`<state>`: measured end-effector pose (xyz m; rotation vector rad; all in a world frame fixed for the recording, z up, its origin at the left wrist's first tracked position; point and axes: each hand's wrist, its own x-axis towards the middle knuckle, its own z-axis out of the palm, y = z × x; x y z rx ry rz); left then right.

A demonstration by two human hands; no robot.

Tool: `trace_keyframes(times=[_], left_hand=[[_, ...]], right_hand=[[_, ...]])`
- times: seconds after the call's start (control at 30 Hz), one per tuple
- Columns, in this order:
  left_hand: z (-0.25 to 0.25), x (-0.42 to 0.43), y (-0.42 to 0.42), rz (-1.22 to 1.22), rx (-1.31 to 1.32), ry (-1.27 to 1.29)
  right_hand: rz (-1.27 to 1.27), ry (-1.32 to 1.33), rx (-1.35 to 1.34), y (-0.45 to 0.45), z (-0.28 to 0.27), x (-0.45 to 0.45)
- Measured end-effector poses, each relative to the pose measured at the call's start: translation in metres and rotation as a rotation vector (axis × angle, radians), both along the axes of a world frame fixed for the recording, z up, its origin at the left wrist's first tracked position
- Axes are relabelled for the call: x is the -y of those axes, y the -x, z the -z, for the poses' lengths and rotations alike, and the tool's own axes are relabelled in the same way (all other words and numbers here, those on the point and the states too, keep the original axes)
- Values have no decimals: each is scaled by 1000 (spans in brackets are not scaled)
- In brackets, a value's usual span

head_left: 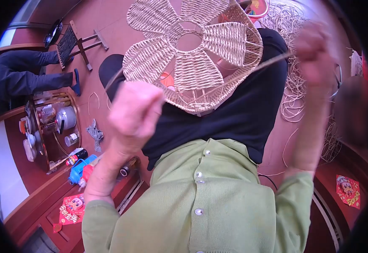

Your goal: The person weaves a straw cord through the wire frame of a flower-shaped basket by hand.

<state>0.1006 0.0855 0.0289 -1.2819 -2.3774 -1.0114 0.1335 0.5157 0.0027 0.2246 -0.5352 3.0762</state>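
Observation:
A woven cord piece (196, 69) with flower-like petals around a round hole lies across my lap, inside a braided rim. My left hand (135, 109) is closed in a fist near the lower left of the weave, with a strand rising beside it; whether the fist grips that strand is hidden. To the right, my right hand (315, 50) is raised and blurred, closed on a taut cord (268, 63) that runs down to the braided rim.
Loose cord (291, 80) lies in a heap on the floor at the right. Another person's legs (36, 78) and a folding stool (68, 46) are at the upper left. A rack (44, 130) holds a kettle (66, 118) and jars. A grey cloth (95, 135) lies nearby.

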Motion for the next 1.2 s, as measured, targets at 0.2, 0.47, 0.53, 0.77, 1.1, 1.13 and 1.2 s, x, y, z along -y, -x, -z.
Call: trace_keyframes(times=[0.2, 0.47, 0.53, 0.77, 1.1, 1.13, 1.2], left_hand=[[74, -2, -30, -63, 178, 153], [93, -17, -35, -199, 426, 125], [89, -19, -37, -217, 438, 132], [87, -29, -38, -315, 516, 120], [80, -34, -32, -360, 484, 109], [76, -32, -31, -401, 473, 70], [69, -7, -17, -440, 166, 89]], right_hand=[[1073, -396, 587, -228, -45, -415], [1066, -1761, 465, -140, 15, -87], [802, -1996, -127, -83, 21, 86], [547, -1978, -490, -52, 79, 221], [314, -1867, -200, -50, 67, 232], [424, -1829, -242, -50, 64, 227], [636, -1740, -324, -47, 50, 212]])
